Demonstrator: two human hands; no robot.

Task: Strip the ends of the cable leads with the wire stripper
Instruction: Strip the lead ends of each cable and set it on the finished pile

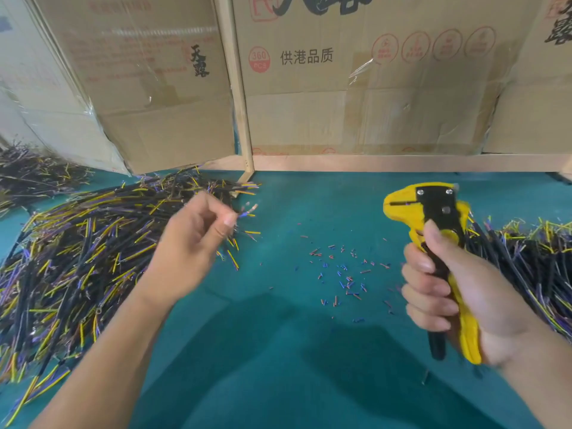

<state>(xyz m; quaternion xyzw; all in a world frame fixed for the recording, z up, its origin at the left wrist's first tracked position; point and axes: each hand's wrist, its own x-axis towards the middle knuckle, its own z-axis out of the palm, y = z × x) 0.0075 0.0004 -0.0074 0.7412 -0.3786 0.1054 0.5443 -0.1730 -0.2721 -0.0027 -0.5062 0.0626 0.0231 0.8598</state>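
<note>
Head cam: right hand [458,292] grips the yellow wire stripper [433,230] upright over the green worktop [278,351]. Left hand [198,239] pinches what looks like a cable lead [247,210], blurry, beside the left cable pile [77,258]. Insulation bits [343,274] lie between the hands.

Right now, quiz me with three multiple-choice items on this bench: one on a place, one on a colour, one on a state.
1. Where do the cut insulation bits lie?
A. on the green mat between the hands
B. on the cardboard boxes
C. on top of the left cable pile

2. What colour is the wire stripper body?
A. red
B. yellow
C. white

3. What is the left hand doing?
A. lying flat on the mat
B. gripping the stripper
C. pinching a cable lead

Answers: 1 A, they dot the mat. 2 B, yellow with black parts, in the right hand. 3 C, a lead sticks out from its fingertips.
</note>
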